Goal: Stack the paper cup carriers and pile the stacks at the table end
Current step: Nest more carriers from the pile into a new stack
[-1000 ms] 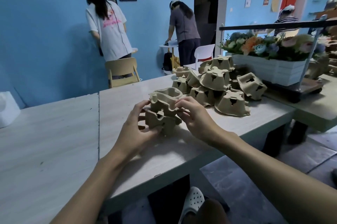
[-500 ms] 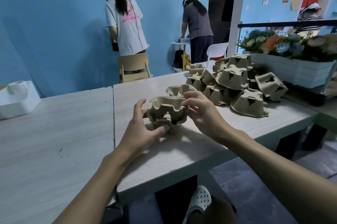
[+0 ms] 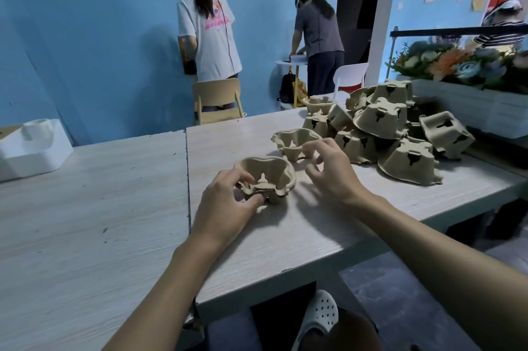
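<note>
The left hand [image 3: 225,205] covers the near rim of the brown moulded-pulp carrier stack [image 3: 267,179] under its grip. Right of that grip, heaped tan pulp carriers [image 3: 385,133] hide one another; their count stays unclear.

Two pale wood-grain desk [image 3: 85,222] tops sit butted edge to edge, w/ a narrow seam between. On the right top: a nested stack of carriers [image 3: 271,179], open side up, near the front; a single carrier [image 3: 294,140] just behind it, also open side up; and a loose heap of carriers [image 3: 385,133], mostly upside down, toward the far right end. On the left top, at the far edge, a white foam block [image 3: 31,147].
</note>
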Tool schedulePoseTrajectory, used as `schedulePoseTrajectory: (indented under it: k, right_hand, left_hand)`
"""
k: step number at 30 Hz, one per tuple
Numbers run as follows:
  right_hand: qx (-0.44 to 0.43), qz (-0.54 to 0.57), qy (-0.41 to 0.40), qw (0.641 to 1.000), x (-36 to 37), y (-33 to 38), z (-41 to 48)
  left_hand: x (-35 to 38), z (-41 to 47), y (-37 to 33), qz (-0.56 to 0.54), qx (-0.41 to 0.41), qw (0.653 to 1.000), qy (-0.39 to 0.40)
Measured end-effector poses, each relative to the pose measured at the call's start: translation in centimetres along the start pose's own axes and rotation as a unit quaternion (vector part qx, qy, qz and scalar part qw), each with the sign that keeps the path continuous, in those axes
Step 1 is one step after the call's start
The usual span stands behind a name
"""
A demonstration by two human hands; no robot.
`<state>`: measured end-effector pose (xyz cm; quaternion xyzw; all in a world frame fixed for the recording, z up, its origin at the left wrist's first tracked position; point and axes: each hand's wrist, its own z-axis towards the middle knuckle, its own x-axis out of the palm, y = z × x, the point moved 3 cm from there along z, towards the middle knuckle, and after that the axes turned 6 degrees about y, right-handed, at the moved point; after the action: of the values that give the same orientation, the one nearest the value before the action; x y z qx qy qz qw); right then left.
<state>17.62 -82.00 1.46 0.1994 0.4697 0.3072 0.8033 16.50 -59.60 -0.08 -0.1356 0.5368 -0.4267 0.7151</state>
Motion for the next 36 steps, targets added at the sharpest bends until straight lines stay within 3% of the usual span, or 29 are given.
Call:
schedulePoseTrajectory:
  k: [5,12,21,26,36]
  right_hand:
    - [0.039,-0.061,0.005,0.997,1.3,-0.9,2.9]
    - [0.056,-0.065,0.016,0.996,2.4,-1.3,4.5]
    - [-0.016,0.01,-0.033,0.999,0.5,0.7,3.7]
    - [-0.066,0.057,-0.011,0.996,-0.5,3.2,1.9]
    - [-0.083,0.096,0.099,0.987,0.2,4.8,0.9]
  left_hand:
    - [0.1,-0.1,0.5,-0.014,-0.046,0.999,0.009]
    - [0.2,-0.3,0.8,-0.017,-0.07,0.997,0.028]
    - [0.3,-0.2,0.9,-0.027,-0.099,0.994,0.036]
    - [0.4,-0.2,0.7,-0.002,-0.115,0.992,0.051]
    - [0.2,-0.1,0.5,-0.01,-0.117,0.992,0.046]
